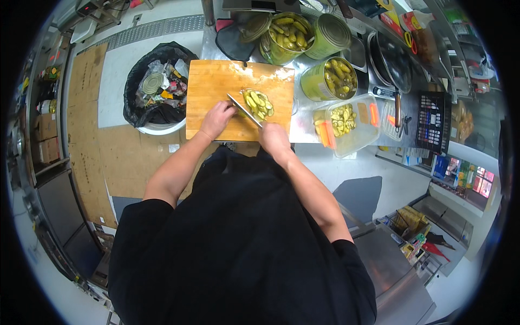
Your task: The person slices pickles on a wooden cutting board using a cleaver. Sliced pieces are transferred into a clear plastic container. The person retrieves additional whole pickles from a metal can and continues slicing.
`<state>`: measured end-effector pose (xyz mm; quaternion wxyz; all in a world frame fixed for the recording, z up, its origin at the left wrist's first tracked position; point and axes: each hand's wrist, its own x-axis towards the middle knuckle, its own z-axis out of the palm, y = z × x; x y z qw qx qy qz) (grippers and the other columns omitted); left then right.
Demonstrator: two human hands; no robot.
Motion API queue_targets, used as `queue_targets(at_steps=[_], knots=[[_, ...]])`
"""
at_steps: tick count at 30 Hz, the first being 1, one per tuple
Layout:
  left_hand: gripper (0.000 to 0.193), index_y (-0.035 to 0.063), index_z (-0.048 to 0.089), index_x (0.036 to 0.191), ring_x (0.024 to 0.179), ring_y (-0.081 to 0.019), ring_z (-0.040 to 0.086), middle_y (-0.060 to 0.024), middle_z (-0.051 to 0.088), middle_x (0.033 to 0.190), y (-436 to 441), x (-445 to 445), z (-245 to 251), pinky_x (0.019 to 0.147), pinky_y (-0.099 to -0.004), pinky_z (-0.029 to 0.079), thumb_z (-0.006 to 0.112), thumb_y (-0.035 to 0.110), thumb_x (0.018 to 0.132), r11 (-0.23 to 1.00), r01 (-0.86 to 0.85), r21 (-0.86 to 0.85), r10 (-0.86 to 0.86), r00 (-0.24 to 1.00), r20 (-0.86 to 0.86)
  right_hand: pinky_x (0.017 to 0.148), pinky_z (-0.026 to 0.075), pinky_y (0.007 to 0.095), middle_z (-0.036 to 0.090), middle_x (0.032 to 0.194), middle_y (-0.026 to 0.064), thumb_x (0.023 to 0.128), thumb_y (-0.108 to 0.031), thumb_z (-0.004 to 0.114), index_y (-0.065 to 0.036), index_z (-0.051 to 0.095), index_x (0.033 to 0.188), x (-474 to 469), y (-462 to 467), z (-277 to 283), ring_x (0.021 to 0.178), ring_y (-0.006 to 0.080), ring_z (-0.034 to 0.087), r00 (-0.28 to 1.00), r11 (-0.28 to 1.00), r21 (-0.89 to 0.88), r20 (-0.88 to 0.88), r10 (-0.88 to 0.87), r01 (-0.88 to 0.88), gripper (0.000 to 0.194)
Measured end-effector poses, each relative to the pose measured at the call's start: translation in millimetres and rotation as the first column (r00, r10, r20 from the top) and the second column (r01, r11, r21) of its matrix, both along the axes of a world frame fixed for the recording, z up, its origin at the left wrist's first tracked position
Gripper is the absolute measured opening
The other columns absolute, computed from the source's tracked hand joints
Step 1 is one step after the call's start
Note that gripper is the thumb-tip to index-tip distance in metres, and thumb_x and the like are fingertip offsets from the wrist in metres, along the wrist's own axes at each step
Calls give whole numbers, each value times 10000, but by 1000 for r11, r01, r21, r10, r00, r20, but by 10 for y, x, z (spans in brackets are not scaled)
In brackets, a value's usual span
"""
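Note:
My right hand (274, 137) grips the handle of a kitchen knife (243, 110) over the front part of a wooden cutting board (211, 77). The blade points up and to the left. Beside the blade, on its left, my left hand (220, 118) rests on the board with bent fingers; something green shows just by its fingertips, mostly hidden, and whether the fingers hold it I cannot tell. Sliced pickles (258, 104) lie in a pile right of the blade. To the right of the board, a clear plastic container (359, 138) with orange clips holds more pickle slices (343, 119).
An open can of whole pickles (317, 86) stands right of the board, another open can (268, 48) behind it, near an upright can (328, 34). A lined trash bin (132, 93) adjoins the board's left side. Pans (392, 61) and a black basket (434, 122) lie far right.

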<state>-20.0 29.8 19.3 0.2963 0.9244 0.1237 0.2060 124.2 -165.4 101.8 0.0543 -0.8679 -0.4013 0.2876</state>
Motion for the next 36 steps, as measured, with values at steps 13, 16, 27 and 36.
queue_targets(at_steps=[13, 16, 27, 36], knots=[[152, 91, 733, 1056, 1032, -308, 685, -84, 691, 1111, 22, 2, -50, 858, -411, 588, 787, 138, 922, 999, 21, 38, -23, 998, 62, 859, 575, 589, 749, 940, 295, 996, -195, 592, -26, 771, 977, -69, 103, 20, 904, 497, 728, 991, 983, 139, -79, -107, 117, 247], [162, 90, 735, 1061, 1028, -307, 686, -83, 692, 1114, 23, 4, -55, 859, -409, 590, 795, 137, 917, 1000, 11, 21, -12, 998, 62, 866, 575, 589, 747, 942, 298, 998, -206, 600, -25, 769, 1003, -65, 112, 5, 912, 496, 726, 995, 996, -10, -41, -94, 94, 248], [172, 70, 731, 1079, 1040, -334, 693, -108, 695, 1135, 27, 8, -92, 868, -413, 591, 789, 128, 927, 1000, 10, -19, -9, 998, 68, 884, 581, 573, 751, 950, 297, 984, -236, 674, -7, 773, 1056, -77, 87, -107, 933, 495, 730, 987, 993, 31, -117, -113, 117, 260], [144, 55, 718, 1101, 1073, -349, 688, -126, 692, 1158, 82, -74, -110, 904, -432, 585, 734, 104, 966, 998, 15, -59, -14, 1000, 7, 875, 576, 580, 750, 954, 297, 993, -215, 633, 3, 765, 1067, -62, 105, -8, 938, 492, 728, 991, 994, 0, -80, -105, 105, 265]])
